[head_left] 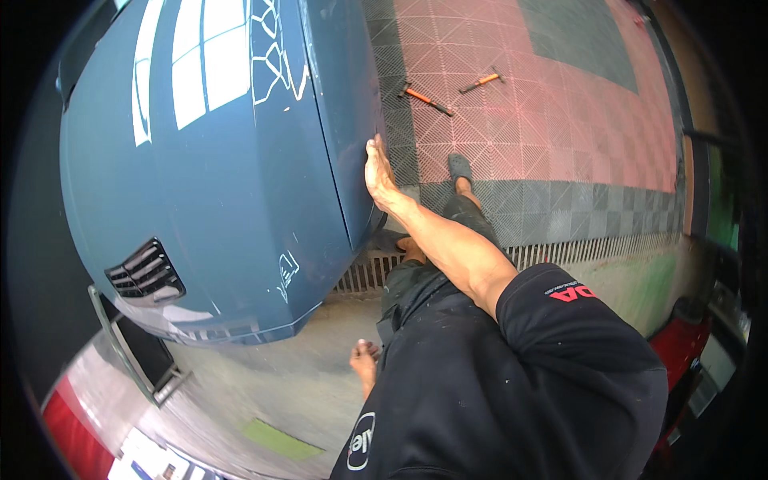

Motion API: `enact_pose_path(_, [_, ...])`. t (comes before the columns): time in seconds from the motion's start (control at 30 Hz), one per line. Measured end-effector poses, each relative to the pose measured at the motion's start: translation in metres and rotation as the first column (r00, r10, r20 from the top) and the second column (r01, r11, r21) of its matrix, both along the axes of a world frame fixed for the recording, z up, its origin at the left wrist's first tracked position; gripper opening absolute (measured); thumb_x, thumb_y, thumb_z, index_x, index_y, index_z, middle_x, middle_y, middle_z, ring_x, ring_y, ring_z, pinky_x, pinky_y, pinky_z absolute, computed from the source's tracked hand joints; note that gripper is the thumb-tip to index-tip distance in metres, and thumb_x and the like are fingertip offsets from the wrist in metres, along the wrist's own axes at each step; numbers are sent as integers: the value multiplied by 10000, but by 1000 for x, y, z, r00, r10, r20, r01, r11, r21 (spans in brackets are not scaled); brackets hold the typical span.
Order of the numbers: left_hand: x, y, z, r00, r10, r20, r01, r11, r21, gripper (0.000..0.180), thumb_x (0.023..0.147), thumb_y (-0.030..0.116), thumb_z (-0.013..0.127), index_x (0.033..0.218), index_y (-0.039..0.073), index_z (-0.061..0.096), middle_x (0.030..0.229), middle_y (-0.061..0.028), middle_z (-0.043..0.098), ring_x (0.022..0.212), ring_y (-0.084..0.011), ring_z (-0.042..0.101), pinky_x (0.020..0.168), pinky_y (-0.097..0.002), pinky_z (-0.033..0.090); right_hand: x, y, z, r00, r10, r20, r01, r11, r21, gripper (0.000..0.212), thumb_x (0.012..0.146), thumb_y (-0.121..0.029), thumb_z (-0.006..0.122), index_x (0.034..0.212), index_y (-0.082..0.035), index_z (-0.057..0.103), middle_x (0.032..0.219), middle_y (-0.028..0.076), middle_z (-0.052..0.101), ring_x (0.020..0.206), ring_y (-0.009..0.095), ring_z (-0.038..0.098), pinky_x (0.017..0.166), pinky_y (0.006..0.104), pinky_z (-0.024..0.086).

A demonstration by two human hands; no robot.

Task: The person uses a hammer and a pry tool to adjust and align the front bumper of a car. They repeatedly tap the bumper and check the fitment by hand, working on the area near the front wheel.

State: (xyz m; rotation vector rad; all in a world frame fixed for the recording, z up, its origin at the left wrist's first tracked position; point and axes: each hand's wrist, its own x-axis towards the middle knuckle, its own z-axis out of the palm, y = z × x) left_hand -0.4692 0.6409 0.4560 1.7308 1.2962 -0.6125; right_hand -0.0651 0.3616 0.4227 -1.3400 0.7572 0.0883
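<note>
A blue car body [240, 184] fills the left of the view, with a broad glossy panel and a seam beside its side panel [346, 96]. My right hand [379, 170] lies flat along that side panel, fingers straight and close together, holding nothing visible. The right forearm reaches across to it from a black sleeve. Lower down, my left hand [366, 362] hangs beside my black shirt, apart from the car. Its fingers are loosely curled, with no object visible in them. The rest of the left arm is mostly hidden by my torso.
Two hammers with orange and black handles, one long [428, 101] and one shorter [482, 82], lie on red floor tiles [552, 136]. A slotted floor grate [592, 249] runs past my feet. A dark vent [146, 274] sits in the car's panel. A green patch [282, 439] marks the floor.
</note>
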Motion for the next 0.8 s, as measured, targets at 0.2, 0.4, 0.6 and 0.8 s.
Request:
enact_pose_path(0.2, [63,91,12,994,-59,94,63,997,-40,422,1036,385,628,1201,-4,636,1030,-102,706,842,-194,694,704,-328,563,-1,-18,-32,993,120,21,-115,982,-147,741,1038,-486,248,1657,-90,144,1738,151,51,1604,319,-9,1292,468,30])
enact_pose_path(0.4, [68,116,1,931,-294,216,316,945,-79,401,1016,377,675,1117,-11,672,953,-69,692,794,-130,634,680,-295,504,-38,6,-35,999,-19,32,19,1000,12,794,1023,-579,242,1668,-136,113,1733,158,80,1600,296,56,1285,487,71])
enact_pose_path(0.6, [-10,192,-93,855,-491,168,504,863,-42,370,1007,347,702,1078,-15,690,933,-49,696,831,-124,616,732,-305,491,-24,20,-47,993,-99,61,92,990,108,783,1059,-593,144,1659,-92,104,1698,185,210,1579,300,158,1284,468,115])
enact_pose_path(0.8, [19,194,-78,793,-582,178,595,803,-26,371,1006,344,704,1090,-17,693,949,-51,705,851,-131,627,760,-306,500,-15,-4,-56,995,39,96,-31,996,-89,724,1068,-501,147,1652,-73,149,1720,127,187,1592,309,102,1295,442,21])
